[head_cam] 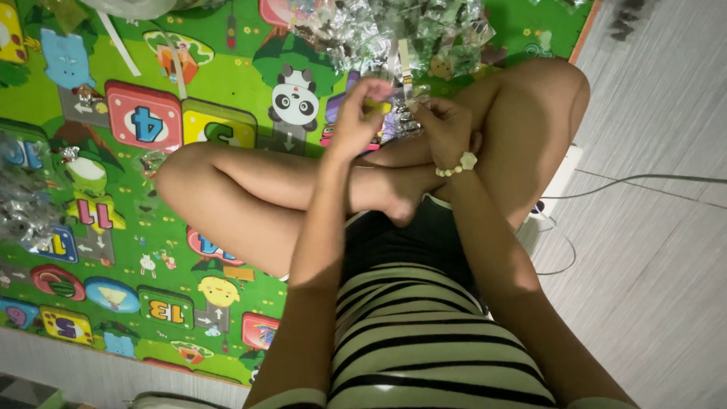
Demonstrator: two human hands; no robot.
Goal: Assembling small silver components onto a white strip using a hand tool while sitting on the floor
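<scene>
A person sits cross-legged on a bright green play mat [227, 83] printed with numbers and cartoon animals, and both hands meet just above the crossed knees, upper centre of the frame. The left hand [356, 117] has its fingers [369, 91] drawn together, pinching the edge of a small clear plastic packet [399, 113] that seems to hold something small and dark; what is inside is too blurred to tell. The right hand [447, 129], with a pale bead bracelet [457, 167] at the wrist, curls its fingers against the other side of the same packet, apparently gripping it, though how tight the fingertips press I cannot tell. Just beyond the hands, at the top of the frame, lies a loose heap of similar clear packets [394, 30], and a second, smaller cluster [23, 197] sits at the left edge. A white cable [636, 182] trails over the grey floor [651, 288] at the right. The plastic looks thin and slick, so I judge the main risk is a slip: if either pinch loosens, the packet could drop between the legs or into the heap, where it would be hard to tell from the others. Pulling too hard could tear it and scatter what it holds across the busy mat.
</scene>
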